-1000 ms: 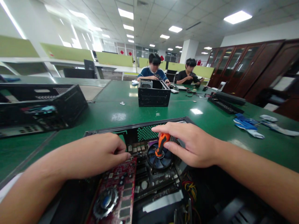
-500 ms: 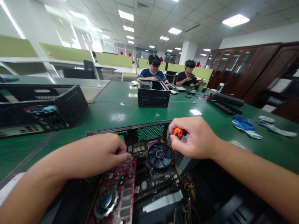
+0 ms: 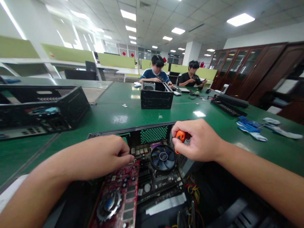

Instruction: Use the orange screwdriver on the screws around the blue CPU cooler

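In front of me an opened computer case (image 3: 111, 130) shows its motherboard (image 3: 155, 186) and a round black CPU cooler fan (image 3: 163, 157). My left hand (image 3: 114, 152) is closed at the far end of a red graphics card (image 3: 129, 193), with thumb and curled fingers at its edge; the fingertips are partly hidden. The card has its own round fan (image 3: 109, 205) near my side. My right hand (image 3: 196, 141) is wrapped around the orange handle of a screwdriver (image 3: 180, 136), above the case's right corner beside the cooler. The screwdriver's shaft cannot be made out.
Another opened case (image 3: 68, 107) stands on the left of the green table (image 3: 118, 117), and a third case (image 3: 156, 99) further back. Blue and white gloves (image 3: 249, 126) lie at right, near black parts (image 3: 228, 107). Two people sit across the table. Coloured wires (image 3: 193, 190) lie inside the case.
Almost nothing differs. The view has shifted very slightly, and both hands keep their places and holds.
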The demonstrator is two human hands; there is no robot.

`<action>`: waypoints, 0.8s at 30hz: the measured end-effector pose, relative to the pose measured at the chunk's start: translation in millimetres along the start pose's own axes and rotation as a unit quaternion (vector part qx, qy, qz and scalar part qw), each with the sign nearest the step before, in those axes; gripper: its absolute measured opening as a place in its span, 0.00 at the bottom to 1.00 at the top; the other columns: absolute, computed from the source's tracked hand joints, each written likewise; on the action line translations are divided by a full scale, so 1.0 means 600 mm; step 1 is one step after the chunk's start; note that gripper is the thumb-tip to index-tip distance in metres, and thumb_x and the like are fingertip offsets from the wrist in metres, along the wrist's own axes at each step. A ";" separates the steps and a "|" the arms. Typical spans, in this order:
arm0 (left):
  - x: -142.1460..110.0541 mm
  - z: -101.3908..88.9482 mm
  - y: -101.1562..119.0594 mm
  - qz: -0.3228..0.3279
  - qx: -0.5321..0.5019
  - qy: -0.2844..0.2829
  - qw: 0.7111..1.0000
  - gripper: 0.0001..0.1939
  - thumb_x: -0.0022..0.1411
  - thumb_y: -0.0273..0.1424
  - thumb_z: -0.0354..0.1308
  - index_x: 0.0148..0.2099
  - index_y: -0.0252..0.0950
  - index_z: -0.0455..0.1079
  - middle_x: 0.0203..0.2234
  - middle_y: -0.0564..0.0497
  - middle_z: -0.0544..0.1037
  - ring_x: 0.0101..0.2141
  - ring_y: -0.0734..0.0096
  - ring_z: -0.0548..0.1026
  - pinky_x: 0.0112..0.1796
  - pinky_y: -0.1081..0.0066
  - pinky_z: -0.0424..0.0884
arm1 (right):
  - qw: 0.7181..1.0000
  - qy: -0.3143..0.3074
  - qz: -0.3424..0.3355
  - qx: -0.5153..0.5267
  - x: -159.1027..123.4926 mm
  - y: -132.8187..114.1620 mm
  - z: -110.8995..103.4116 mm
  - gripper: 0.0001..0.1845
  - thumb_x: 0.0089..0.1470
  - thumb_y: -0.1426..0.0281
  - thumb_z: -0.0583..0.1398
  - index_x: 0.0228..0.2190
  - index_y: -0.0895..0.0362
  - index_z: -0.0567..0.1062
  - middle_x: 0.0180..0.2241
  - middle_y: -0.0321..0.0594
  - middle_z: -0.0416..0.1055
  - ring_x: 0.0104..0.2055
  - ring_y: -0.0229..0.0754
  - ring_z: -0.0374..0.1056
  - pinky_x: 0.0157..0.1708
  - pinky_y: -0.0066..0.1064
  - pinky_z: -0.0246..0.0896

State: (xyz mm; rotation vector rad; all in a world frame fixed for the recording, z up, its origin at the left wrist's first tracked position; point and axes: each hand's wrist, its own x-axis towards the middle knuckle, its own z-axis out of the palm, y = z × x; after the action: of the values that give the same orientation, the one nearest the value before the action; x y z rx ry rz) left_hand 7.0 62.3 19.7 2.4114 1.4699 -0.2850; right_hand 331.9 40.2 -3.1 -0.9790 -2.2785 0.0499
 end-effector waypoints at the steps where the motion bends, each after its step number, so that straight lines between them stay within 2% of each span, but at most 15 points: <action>1: 0.000 0.000 -0.001 0.001 -0.001 0.003 1.000 0.23 0.73 0.50 0.56 0.31 0.46 0.84 0.30 0.46 0.91 0.32 0.52 0.86 0.34 0.59 0.70 | 1.000 0.000 0.000 0.000 0.000 0.000 0.000 0.04 0.62 0.65 0.65 0.34 0.50 0.79 0.28 0.33 0.80 0.28 0.41 0.72 0.35 0.33 0.62; 9: 0.001 0.004 -0.009 -0.009 0.000 0.008 1.000 0.23 0.72 0.51 0.56 0.36 0.45 0.87 0.35 0.45 0.93 0.36 0.51 0.89 0.38 0.58 0.72 | 1.000 0.007 -0.007 0.006 -0.002 -0.001 0.001 0.04 0.63 0.66 0.65 0.34 0.51 0.79 0.27 0.33 0.79 0.27 0.40 0.71 0.34 0.33 0.62; 14: 0.002 -0.002 0.002 -0.022 0.027 -0.013 0.999 0.25 0.74 0.49 0.53 0.37 0.46 0.87 0.36 0.46 0.94 0.37 0.51 0.90 0.40 0.57 0.73 | 1.000 -0.010 -0.006 0.006 -0.001 -0.001 0.001 0.03 0.63 0.66 0.65 0.35 0.50 0.78 0.28 0.33 0.79 0.28 0.41 0.72 0.34 0.33 0.62; 17: -0.002 -0.007 0.010 -0.029 0.028 -0.018 0.999 0.23 0.75 0.47 0.53 0.36 0.45 0.87 0.35 0.46 0.94 0.37 0.51 0.90 0.40 0.57 0.73 | 1.000 0.004 -0.011 0.012 -0.001 -0.001 0.000 0.02 0.62 0.66 0.65 0.38 0.50 0.78 0.29 0.31 0.78 0.27 0.39 0.68 0.33 0.33 0.61; 21: -0.004 -0.008 0.013 -0.030 0.034 -0.010 0.999 0.22 0.76 0.45 0.55 0.38 0.45 0.88 0.35 0.47 0.94 0.36 0.52 0.89 0.39 0.58 0.72 | 0.998 0.026 -0.052 0.024 0.000 -0.002 -0.002 0.11 0.58 0.69 0.65 0.44 0.50 0.77 0.32 0.30 0.78 0.27 0.38 0.66 0.33 0.31 0.63; 24: -0.002 -0.005 0.010 -0.033 0.030 -0.015 0.999 0.22 0.76 0.45 0.56 0.36 0.46 0.88 0.33 0.49 0.93 0.35 0.53 0.89 0.38 0.59 0.72 | 0.997 0.017 -0.073 0.028 0.000 -0.002 -0.002 0.10 0.57 0.71 0.64 0.43 0.50 0.75 0.32 0.30 0.77 0.29 0.39 0.69 0.34 0.30 0.64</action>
State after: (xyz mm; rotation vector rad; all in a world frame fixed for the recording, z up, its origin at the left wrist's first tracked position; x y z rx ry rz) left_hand 11.8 60.1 23.7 2.3985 1.5502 -0.3842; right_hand 331.8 38.8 -1.8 -0.7776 -2.2982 0.0342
